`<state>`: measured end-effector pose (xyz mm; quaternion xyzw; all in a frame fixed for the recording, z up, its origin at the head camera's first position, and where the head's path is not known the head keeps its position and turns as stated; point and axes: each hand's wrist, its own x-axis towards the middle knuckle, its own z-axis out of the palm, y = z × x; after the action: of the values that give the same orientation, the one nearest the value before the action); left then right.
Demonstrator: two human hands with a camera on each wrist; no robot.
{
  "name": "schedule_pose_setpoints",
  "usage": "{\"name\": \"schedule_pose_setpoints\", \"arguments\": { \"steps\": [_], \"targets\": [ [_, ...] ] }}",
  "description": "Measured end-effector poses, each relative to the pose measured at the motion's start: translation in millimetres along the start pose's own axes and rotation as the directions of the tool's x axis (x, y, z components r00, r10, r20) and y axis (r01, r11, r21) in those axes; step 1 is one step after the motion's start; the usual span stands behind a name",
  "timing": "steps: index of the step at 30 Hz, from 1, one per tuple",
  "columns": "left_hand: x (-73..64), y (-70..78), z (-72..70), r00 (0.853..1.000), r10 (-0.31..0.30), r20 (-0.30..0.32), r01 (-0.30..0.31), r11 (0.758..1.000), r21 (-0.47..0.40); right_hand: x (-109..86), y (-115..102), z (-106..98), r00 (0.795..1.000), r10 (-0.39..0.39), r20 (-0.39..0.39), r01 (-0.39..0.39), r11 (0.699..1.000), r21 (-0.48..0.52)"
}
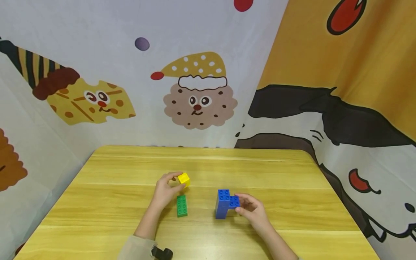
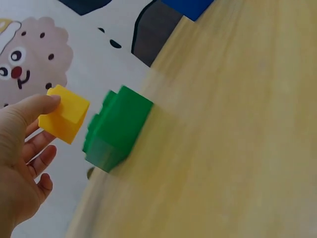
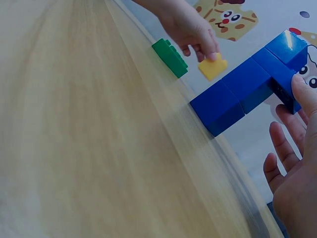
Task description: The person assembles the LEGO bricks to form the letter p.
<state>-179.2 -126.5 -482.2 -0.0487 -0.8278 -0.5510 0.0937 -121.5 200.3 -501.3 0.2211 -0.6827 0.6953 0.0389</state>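
My left hand (image 1: pixel 165 190) pinches a small yellow toy brick (image 1: pixel 183 179) between thumb and forefinger; the left wrist view shows the same yellow brick (image 2: pixel 66 113) with the other fingers loosely curled below it. Just in front of that hand lies a green toy brick (image 1: pixel 182 206) with studs up, apart from the yellow one. To the right stands an upright stack of blue bricks (image 1: pixel 222 207), with one blue brick jutting sideways near its top. The thumb and fingers of my right hand (image 1: pixel 255 211) hold the end of this jutting brick (image 3: pixel 286 82).
Everything stands on a light wooden table (image 1: pixel 130 173). Behind it hangs a printed cloth (image 1: pixel 113 65) with cartoon figures, meeting the table's far edge. Strapped at the left sleeve (image 1: pixel 136 248) is a small black device (image 1: pixel 162 253).
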Motion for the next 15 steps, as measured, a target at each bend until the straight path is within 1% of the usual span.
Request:
{"name": "schedule_pose_setpoints", "arguments": {
  "steps": [6,10,15],
  "targets": [
    [-2.7,18.4,0.2,1.000,0.028,-0.002,-0.028,1.000,-0.009,-0.1,0,-1,1.000,0.007,-0.002,-0.007,1.000,-0.022],
    [-5.0,31.3,0.5,0.998,0.070,-0.006,-0.070,0.997,-0.019,-0.3,0,-1,1.000,0.011,-0.002,-0.011,1.000,-0.024],
    [-9.1,46.4,1.8,0.993,0.116,0.008,-0.115,0.992,-0.052,-0.5,1,0,1.000,0.004,-0.008,-0.004,1.000,-0.017]
  ]
}}
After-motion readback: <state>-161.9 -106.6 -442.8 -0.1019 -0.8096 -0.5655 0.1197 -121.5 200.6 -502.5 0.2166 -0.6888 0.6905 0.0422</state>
